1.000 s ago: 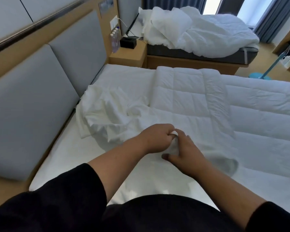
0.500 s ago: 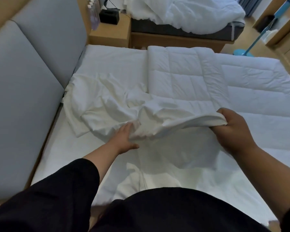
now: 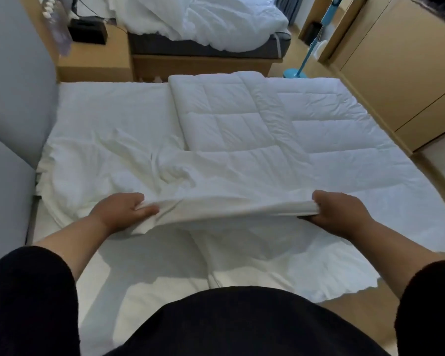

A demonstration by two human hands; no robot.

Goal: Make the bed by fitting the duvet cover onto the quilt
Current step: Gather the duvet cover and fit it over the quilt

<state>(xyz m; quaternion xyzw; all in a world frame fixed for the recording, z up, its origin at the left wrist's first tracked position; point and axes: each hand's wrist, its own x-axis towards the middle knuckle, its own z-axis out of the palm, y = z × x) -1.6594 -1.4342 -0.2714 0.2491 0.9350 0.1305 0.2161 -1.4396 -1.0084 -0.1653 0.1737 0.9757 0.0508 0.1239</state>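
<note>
Left hand (image 3: 118,213): at the near-left part of the bed (image 3: 108,104), fingers (image 3: 147,209) curled round the raised hem of the duvet cover (image 3: 129,163), thumb on top.
Duvet cover: crumpled white cloth over the bed's left half toward the headboard (image 3: 13,104); its near hem is stretched taut between the two hands and lifted off the mattress, running left to right along the bed's near edge.
Quilt (image 3: 242,116): stitched in squares, folded over itself, on the bed's middle and right, its near part under the cover's cloth.
Right hand (image 3: 342,213): at the near-right part of the bed, fingers wrapped under the same hem, thumb over it.
Key relation: the quilt lies straight beyond the held hem, away from the person, so the cover likely has to go forward over it; both hands look about equally near, with the right nearer the bare quilt.
</note>
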